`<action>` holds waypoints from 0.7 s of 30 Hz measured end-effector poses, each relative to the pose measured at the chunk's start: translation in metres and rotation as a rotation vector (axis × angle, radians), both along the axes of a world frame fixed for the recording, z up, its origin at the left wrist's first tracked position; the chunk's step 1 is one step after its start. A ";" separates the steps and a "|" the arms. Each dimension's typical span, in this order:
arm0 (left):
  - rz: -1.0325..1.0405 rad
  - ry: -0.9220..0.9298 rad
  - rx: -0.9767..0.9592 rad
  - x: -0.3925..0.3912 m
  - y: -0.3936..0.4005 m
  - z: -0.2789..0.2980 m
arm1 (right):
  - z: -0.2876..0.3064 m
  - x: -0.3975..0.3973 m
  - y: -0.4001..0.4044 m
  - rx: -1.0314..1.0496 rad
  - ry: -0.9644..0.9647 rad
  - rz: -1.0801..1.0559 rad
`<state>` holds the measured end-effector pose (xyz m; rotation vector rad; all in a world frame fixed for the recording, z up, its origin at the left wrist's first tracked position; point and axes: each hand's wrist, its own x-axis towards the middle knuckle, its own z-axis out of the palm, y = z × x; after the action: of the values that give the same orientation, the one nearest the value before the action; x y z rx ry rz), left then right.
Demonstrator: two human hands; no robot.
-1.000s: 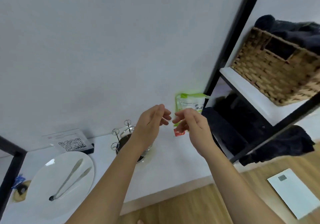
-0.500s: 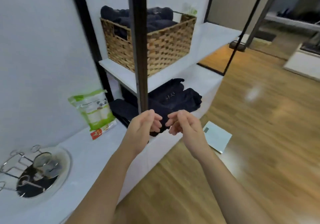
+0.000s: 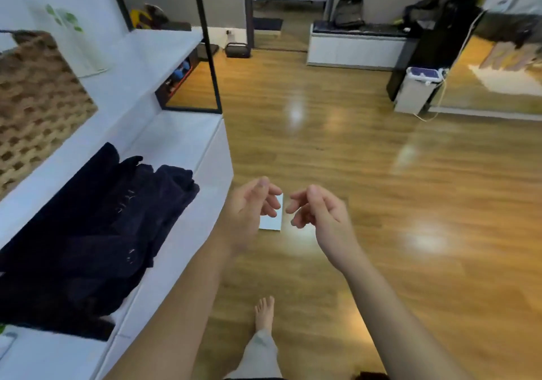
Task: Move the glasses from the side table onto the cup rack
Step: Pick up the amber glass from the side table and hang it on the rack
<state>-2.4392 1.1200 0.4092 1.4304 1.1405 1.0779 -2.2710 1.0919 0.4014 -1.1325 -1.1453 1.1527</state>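
Observation:
My left hand (image 3: 252, 206) and my right hand (image 3: 318, 212) hover close together at chest height over the wooden floor, a small gap between them. Both hold nothing; the fingers are loosely curled and apart. No glasses, side table or cup rack appear in this view.
A white shelf unit (image 3: 187, 144) with black posts runs along the left, carrying a wicker basket (image 3: 35, 100) and dark folded cloth (image 3: 96, 227). A white scale (image 3: 271, 222) lies on the floor behind my hands. A white low cabinet (image 3: 355, 48) and white bin (image 3: 416, 89) stand far across.
The view has swung right, away from the white table with the cup rack and plate, toward the open room. My hands stayed together in front, fingers opening slightly.

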 end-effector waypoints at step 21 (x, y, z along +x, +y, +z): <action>-1.024 0.042 -0.021 0.407 0.192 -0.013 | -0.008 0.310 0.061 -0.055 -0.017 -0.990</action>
<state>-2.0325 1.3120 0.3961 1.7037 0.3073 0.2992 -1.9615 1.1526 0.3939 -1.4910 -0.4235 0.3940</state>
